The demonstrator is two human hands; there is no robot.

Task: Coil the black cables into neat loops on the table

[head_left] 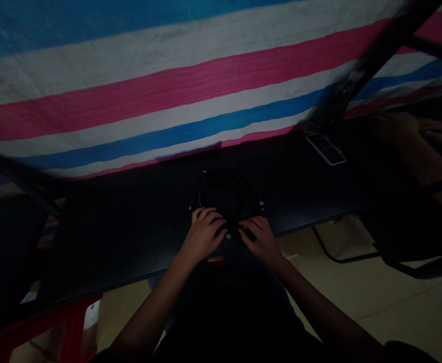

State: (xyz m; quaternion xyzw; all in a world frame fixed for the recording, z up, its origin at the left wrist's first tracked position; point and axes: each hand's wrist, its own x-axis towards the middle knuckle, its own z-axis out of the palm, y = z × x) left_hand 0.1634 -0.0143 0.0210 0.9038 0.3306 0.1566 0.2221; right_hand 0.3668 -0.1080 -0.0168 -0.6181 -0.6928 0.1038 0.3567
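A coil of black cable [250, 194] lies on the black table [130, 227] in front of me, with small metallic plug ends showing around it. At its near left side rests my left hand [205, 233], palm down, the fingers slightly bent and apart. Across from it, my right hand [258, 236] lies over the near right side, fingers spread and thumb apart. Between the two hands a light plug end [228, 236] shows near the table edge. Dim light hides whether any cable strand is under the fingertips.
A phone [326, 149] lies at the back right of the table. Further right is another person's arm [429, 146]. A striped tarp [190, 85] hangs behind, with dark frame posts in front of it. A red stool [73, 322] stands at lower left.
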